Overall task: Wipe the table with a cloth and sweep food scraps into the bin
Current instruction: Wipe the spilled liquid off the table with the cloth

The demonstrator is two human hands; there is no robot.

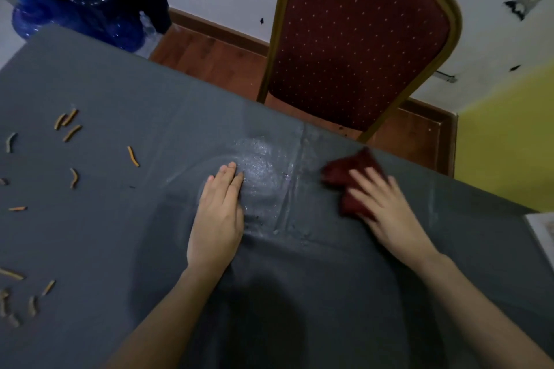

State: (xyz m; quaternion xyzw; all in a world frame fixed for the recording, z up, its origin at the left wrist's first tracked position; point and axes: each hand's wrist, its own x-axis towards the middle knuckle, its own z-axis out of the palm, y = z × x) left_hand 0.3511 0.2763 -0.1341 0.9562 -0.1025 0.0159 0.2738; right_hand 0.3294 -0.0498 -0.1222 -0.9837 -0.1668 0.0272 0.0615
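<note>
While the right hand (pixel 386 204) presses flat on the dark red cloth (pixel 350 177), its fingers are spread open and lie on top of the fabric, not closed around it; the hand looks blurred. The cloth is soft and crumpled, with a pointed corner toward the far edge of the table (pixel 150 93), and it lies close to that edge. The left hand (pixel 220 213) rests palm down on the bare surface, fingers straight and together, holding nothing. Just beside its fingertips there is a wet patch (pixel 260 165), shiny and grainy, with thin streaks. The table cover is grey, smooth and dull, with a fold line running through the wet place. Between the two hands the surface is free. Well apart, on the left side, many small food scraps (pixel 69 123) lie scattered; they are thin, curved, orange-brown sticks. Behind the table stands a chair (pixel 359 48) with a gold metal frame and dark red padded back with small dots. No bin is visible to me.
</note>
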